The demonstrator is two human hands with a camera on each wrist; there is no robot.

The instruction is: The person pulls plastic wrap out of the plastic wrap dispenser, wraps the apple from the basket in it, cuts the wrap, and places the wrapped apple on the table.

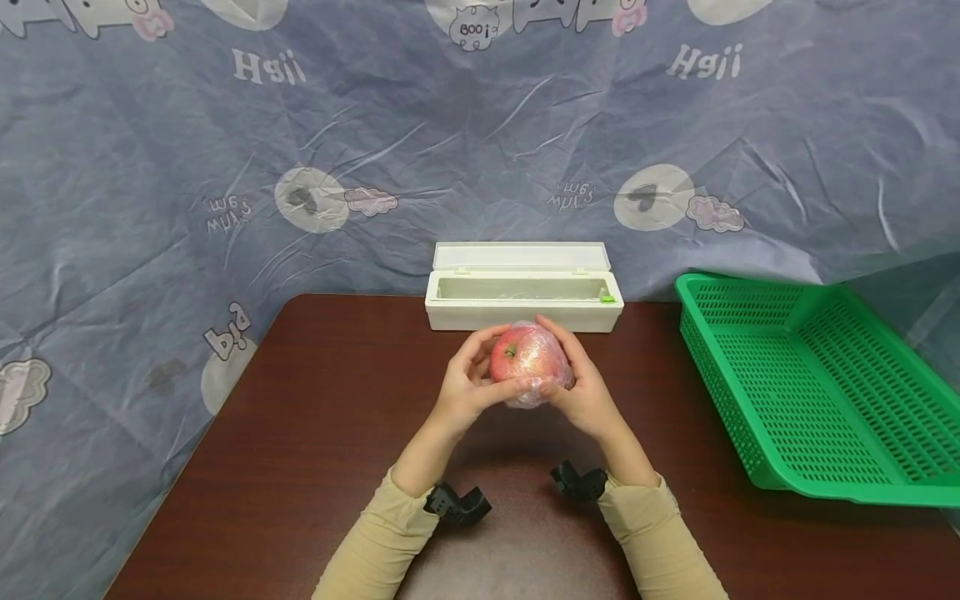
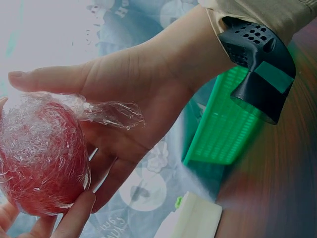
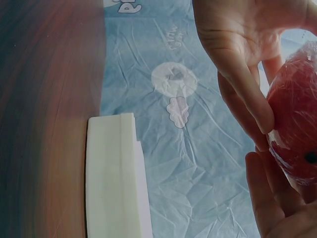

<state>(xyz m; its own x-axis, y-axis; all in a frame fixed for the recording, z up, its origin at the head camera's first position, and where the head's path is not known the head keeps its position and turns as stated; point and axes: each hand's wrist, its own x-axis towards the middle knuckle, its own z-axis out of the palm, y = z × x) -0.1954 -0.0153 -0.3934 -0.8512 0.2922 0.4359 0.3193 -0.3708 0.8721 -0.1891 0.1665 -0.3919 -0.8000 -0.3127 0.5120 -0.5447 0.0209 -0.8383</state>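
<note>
A red apple (image 1: 527,358) wrapped in clear cling film sits between both hands above the table. My left hand (image 1: 467,385) holds it from the left, thumb across its lower front. From the right, my right hand (image 1: 587,392) grips it with curled fingers and a thumb at the lower front. The stem shows through near the upper left. In the left wrist view, crumpled film covers the apple (image 2: 44,153), and a loose twisted tail of film (image 2: 116,114) lies against the right palm. The right wrist view shows only part of the apple (image 3: 297,119).
Behind the hands stands a white cling film dispenser box (image 1: 525,317), its lid raised and a green slider (image 1: 607,298) at its right end. A green plastic basket (image 1: 832,417) occupies the table's right side. Patterned grey-blue cloth (image 1: 450,150) hangs behind the brown table (image 1: 300,450).
</note>
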